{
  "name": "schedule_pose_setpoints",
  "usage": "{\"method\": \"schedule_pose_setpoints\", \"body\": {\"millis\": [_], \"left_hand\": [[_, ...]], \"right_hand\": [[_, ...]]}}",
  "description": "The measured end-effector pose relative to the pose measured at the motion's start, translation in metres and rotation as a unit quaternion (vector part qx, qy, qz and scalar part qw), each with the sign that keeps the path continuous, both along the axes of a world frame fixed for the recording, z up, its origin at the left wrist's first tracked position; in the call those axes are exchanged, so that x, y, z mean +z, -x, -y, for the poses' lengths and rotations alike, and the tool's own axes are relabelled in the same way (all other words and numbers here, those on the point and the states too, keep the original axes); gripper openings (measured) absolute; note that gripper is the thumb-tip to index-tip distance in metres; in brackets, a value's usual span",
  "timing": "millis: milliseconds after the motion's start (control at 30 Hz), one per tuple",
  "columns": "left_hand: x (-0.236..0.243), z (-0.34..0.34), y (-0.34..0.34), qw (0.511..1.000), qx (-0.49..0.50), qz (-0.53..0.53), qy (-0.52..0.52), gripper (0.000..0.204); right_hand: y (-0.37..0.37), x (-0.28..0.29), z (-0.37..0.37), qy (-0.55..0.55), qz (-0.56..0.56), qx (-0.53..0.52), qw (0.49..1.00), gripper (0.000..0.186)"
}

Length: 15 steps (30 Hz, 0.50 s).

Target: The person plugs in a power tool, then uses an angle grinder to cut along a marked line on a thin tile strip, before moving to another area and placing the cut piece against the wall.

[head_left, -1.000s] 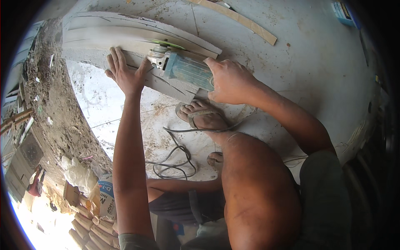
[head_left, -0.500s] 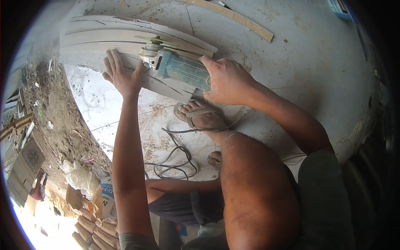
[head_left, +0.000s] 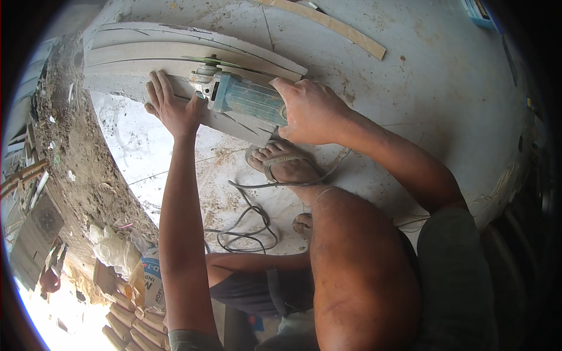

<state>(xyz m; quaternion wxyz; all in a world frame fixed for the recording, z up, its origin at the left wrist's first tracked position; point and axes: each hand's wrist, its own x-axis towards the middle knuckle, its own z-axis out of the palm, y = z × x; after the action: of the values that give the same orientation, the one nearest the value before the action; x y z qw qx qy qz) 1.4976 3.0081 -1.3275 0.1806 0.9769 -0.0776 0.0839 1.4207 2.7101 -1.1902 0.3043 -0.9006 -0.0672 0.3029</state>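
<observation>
In right hand (head_left: 313, 111), just beside left hand (head_left: 177, 112): angle grinder (head_left: 249, 98).

A pale grey floor (head_left: 433, 88), dusty and smudged with brown dirt (head_left: 348, 90), spreads across the far side and the right, crossed by thin dark lines (head_left: 268, 35). At left, its edge meets rough brown earth (head_left: 88, 158) dotted with pale scraps (head_left: 71, 175). Daylight (head_left: 64, 327) glares at near left; near right is shadowed.
</observation>
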Motion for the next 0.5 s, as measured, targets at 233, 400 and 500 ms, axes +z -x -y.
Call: {"method": "schedule_pose_setpoints", "body": {"millis": [233,400,500], "left_hand": [[0.0004,-0.0018,0.0000,1.000,-0.004,0.003,0.002,0.107],[0.0006,-0.0013,-0.0002,1.000,-0.005,0.002,0.000,0.109],[0.0010,-0.0009,0.0003,1.000,-0.002,0.002,-0.005,0.108]], "right_hand": [[-0.0018,-0.0005,-0.0017,-0.004,0.001,0.000,1.000,0.071],[-0.0021,-0.0016,-0.0019,0.000,-0.006,0.002,1.000,0.071],[-0.0006,-0.0037,-0.0013,0.000,0.004,0.002,1.000,0.072]]}}
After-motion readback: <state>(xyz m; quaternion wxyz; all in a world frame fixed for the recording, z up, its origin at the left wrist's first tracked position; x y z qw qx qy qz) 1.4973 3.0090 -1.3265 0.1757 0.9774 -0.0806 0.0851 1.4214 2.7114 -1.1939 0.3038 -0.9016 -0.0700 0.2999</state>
